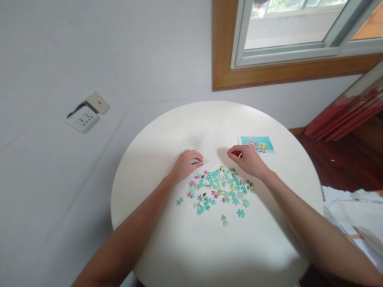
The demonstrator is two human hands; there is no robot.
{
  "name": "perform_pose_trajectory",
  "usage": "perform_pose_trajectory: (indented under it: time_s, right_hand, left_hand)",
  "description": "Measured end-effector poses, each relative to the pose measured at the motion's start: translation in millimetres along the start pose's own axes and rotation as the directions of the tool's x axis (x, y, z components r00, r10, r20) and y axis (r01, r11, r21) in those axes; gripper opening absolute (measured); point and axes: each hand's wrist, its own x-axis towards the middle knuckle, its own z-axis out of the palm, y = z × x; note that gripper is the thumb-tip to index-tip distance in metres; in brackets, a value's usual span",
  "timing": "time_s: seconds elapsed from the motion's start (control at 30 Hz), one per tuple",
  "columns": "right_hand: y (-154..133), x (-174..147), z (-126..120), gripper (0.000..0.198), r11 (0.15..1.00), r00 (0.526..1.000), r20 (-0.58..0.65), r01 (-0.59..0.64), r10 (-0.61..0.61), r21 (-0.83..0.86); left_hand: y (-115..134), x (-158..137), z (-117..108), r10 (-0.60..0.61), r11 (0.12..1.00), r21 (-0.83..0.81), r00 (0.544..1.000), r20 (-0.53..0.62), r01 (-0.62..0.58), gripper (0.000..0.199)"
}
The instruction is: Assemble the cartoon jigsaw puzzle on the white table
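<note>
My left hand (188,164) rests at the far left edge of the puzzle pieces, thumb and fingers closing on a pale green puzzle piece (206,161). My right hand (245,157) hovers beyond the right side of the pile, its thumb and fingertips pinched together; whatever they hold, if anything, is hidden. Between my forearms lies a loose spread of puzzle pieces (220,181) in turquoise, pink, yellow and pale green. A pale green piece (224,220) and a turquoise piece (241,213) lie apart on the near side.
The round white table (167,131) stands against a white wall. A turquoise picture card (263,144) with cartoon figures lies behind my right hand, partly covered by it. Papers (356,211) are stacked to the right, below a red curtain (350,111). A wall socket (83,118) is at left.
</note>
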Motion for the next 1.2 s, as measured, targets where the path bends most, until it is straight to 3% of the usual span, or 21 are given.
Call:
perform_pose_trajectory:
  time_s: [0.77,1.2]
  right_hand:
    - [0.6,-1.3,1.7,0.015,0.999,0.999,0.051,-0.005,0.007,-0.04]
    - [5.7,-0.5,2.0,0.014,0.999,0.999,0.034,-0.014,0.016,-0.052]
  left_hand:
    - [-3.7,0.2,0.6,0.003,1.0,-0.023,1.0,0.001,-0.003,0.008]
    - [2.6,-0.3,-1.9,-0.061,0.996,-0.067,0.998,-0.013,0.06,0.012]
